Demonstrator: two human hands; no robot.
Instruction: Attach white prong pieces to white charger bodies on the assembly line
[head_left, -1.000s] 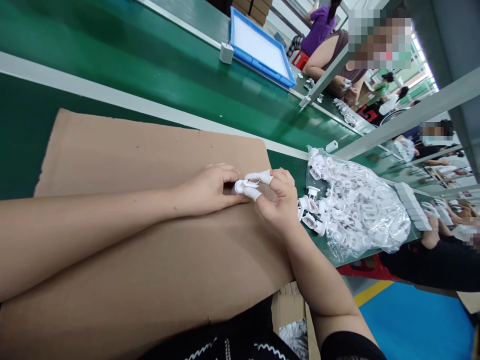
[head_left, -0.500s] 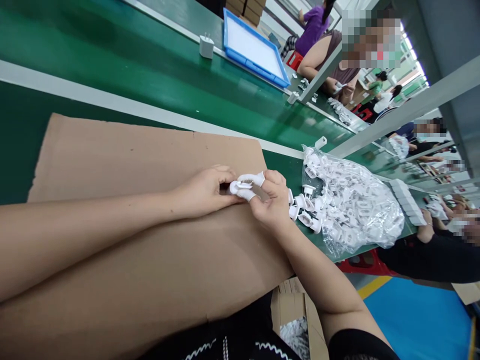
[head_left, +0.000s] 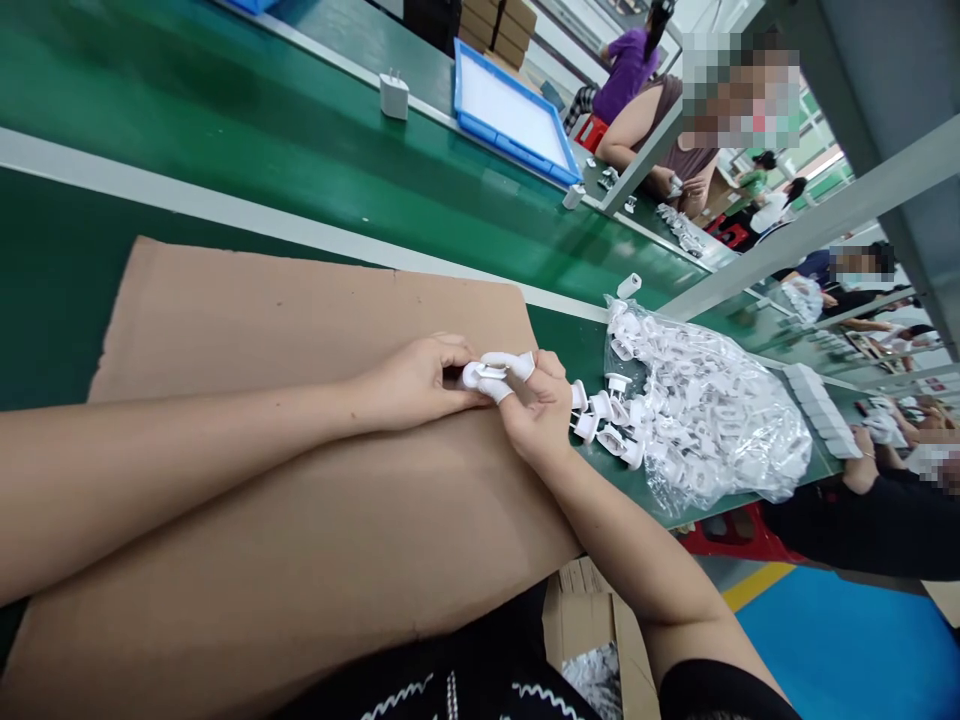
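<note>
Over the cardboard sheet (head_left: pixel 315 500), my two hands meet around a small white plastic charger part (head_left: pixel 474 375). My left hand (head_left: pixel 420 380) pinches its left end between thumb and fingers, which partly hide it. White finger covers wrap the thumb and forefinger of my right hand (head_left: pixel 540 400), and these close on the part's right side. Just right of that hand lie several loose white plug pieces (head_left: pixel 611 415) with rounded rims. Beside them a clear plastic bag (head_left: pixel 720 420) bulges with many similar white pieces.
Beyond the cardboard runs a green belt (head_left: pixel 300 170) carrying white chargers (head_left: pixel 394 97). A blue tray (head_left: pixel 517 115) sits across it. White boxes (head_left: pixel 821 410) stand in a row past the bag. An open carton (head_left: pixel 589 620) is below, right of my lap. Co-workers sit along the line.
The white chargers on the belt have shifted left. My hands stay together on the part, with the right fingers slightly adjusted. The view has tilted a little.
</note>
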